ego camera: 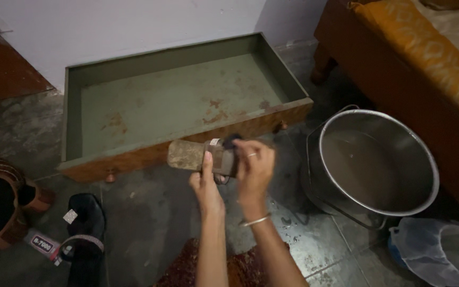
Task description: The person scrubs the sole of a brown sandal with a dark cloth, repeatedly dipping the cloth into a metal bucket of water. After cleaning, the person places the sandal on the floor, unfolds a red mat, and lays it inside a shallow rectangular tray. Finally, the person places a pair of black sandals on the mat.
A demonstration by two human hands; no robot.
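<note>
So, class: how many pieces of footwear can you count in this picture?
2: a brown sandal held in both hands before the drawer, and a black sandal on the floor at left. Others may be hidden.

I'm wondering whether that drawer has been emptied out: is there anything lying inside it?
No, the green drawer on the floor holds nothing; only its bare, rust-spotted bottom shows.

Bare forearms with no sleeves, a thin silver bangle (254, 221) on the right wrist, a pale ring (251, 155) on one right-hand finger, dark red patterned garment (179, 271) below.
</note>
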